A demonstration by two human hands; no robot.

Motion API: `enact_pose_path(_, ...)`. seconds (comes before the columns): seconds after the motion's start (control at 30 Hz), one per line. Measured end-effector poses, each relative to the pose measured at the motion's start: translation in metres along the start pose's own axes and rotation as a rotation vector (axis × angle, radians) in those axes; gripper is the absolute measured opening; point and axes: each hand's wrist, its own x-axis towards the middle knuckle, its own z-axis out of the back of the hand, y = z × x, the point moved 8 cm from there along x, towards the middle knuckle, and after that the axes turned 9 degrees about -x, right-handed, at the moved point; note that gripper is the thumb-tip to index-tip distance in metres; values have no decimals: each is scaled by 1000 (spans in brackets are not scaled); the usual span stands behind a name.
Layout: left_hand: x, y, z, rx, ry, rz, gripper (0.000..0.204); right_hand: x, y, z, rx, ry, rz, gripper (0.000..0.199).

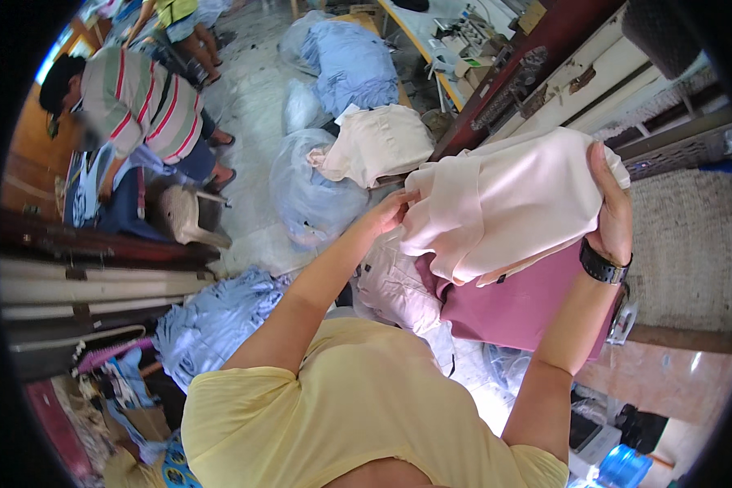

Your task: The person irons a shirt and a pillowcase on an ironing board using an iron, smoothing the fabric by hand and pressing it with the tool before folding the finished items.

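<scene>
Both arms bare, raised from lower centre toward upper right of frame. Left hand (pixel 389 213) mid-frame, fingers pinched shut. Right hand (pixel 612 213) at right, higher, fingers curled closed; black watch (pixel 603 267) on wrist.

Matt, smooth pale pink cloth (pixel 504 203) at upper right; clear glossy plastic bags (pixel 309 195) at centre; rough woven mat (pixel 683 244) at right; glossy black watch (pixel 602 266)

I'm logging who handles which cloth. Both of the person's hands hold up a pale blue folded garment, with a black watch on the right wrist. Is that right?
Not quite: the head view shows the garment is pale pink, not blue. The left hand and right hand do hold it up, and the black watch is on the right wrist.
</scene>
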Motion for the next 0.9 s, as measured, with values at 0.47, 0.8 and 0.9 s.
enact_pose_path(0.47,-104,-280,58,245,-117,-640,49,66,-45,37,-90,20,-81,42)
enact_pose_path(0.8,-247,-367,-32,519,-341,-1002,43,181,-125,-24,110,599,-289,44)
enact_pose_path(0.9,-268,-408,10,672,-504,-1131,37,221,-153,-38,168,469,-309,43)
